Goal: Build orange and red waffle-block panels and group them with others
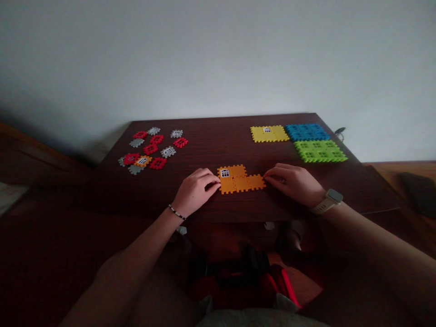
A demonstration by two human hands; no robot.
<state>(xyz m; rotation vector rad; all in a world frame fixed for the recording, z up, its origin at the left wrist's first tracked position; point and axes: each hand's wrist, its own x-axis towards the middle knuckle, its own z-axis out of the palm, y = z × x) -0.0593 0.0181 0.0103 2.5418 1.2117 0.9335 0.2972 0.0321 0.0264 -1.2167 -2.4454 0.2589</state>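
An orange panel of interlocking puzzle tiles (241,183) lies flat near the table's front edge. Its back row has two tiles, one with a white window insert (225,173), and its front row has three. My left hand (199,188) pinches the panel's left edge between thumb and fingers. At the opposite end, my right hand (293,181) is closed with its fingertips on the right edge of the front row. Parts of both hands' fingers are hidden from this angle.
On the dark brown table (211,141), loose red tiles (157,163), grey tiles (137,142) and one orange window tile (143,161) lie at left. Joined yellow (276,134), blue (308,132) and green (320,151) panels sit at back right. A pale wall (218,59) stands behind.
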